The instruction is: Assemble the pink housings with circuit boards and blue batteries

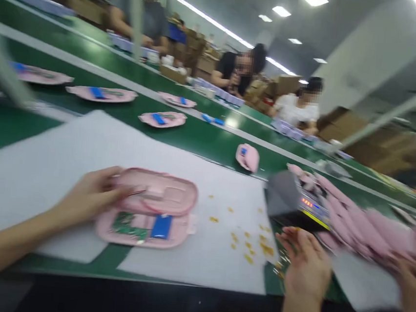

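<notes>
My left hand grips the left end of an opened pink plastic casing, thumb over the upper half's inside. A thin wire shows by the thumb. In the lower half lie a green circuit board and a blue battery. My right hand is raised in front of a grey tape dispenser with red lit digits. Its thumb and fingertips are pinched together; a yellowish speck shows there, too blurred to make out. Several small yellow tape pieces lie on white paper between my hands.
Several pink casings with blue batteries lie on the green bench beyond the paper. Pink casings are heaped right of the dispenser, with another person's hand beside them. A post rises at left. People work across the bench.
</notes>
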Motion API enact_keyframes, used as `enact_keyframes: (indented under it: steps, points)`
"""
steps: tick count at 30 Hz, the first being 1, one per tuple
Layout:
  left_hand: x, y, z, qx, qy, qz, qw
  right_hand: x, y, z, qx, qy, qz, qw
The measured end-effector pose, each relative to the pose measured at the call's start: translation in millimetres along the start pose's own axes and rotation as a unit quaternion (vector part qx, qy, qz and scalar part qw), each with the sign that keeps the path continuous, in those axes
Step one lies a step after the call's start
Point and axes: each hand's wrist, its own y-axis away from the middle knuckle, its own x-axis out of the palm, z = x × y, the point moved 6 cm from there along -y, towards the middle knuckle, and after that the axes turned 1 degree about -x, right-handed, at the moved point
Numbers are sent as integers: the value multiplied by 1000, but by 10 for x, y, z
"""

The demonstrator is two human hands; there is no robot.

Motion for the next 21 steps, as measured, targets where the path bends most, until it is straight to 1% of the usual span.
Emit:
enact_keyframes:
  steps: [1,2,3,4,5,6,7,8,9,10,11,13,15,18,21]
  points:
    - [-30,22,-26,-4,12,16,1000,293,153,205,-43,8,49,998]
    - [-39,31,-40,-8,35,37,999,650,324,440,-102,26,121,987]
    - [-42,29,-43,-12,64,52,997,1050,524,679,-173,50,211,961]
    - [-43,25,-39,-14,92,63,994,1458,744,885,-240,76,305,919]
    - [-41,23,-32,-13,117,72,990,1835,955,1030,-291,98,386,870]
    - [-39,28,-23,-10,135,79,988,2165,1134,1113,-326,118,452,822]
    - [-37,38,-15,-5,147,83,986,2442,1270,1132,-347,142,505,778]
    - [-38,53,-9,2,154,86,984,2658,1360,1101,-356,167,546,740]
    - [-43,68,-3,8,161,86,983,2813,1410,1039,-359,195,576,708]
    - [-50,82,5,12,166,85,982,2911,1428,964,-356,221,597,684]
    - [-59,93,13,15,168,84,982,2961,1426,900,-353,242,609,668]
    - [-78,102,22,26,170,82,982,2971,1405,836,-353,267,611,656]
    - [-85,103,29,39,163,83,982,2943,1418,842,-372,286,599,649]
    - [-86,102,40,53,162,80,982,2927,1500,904,-438,316,550,637]
    - [-90,112,48,59,145,74,985,2939,1586,954,-496,332,483,641]
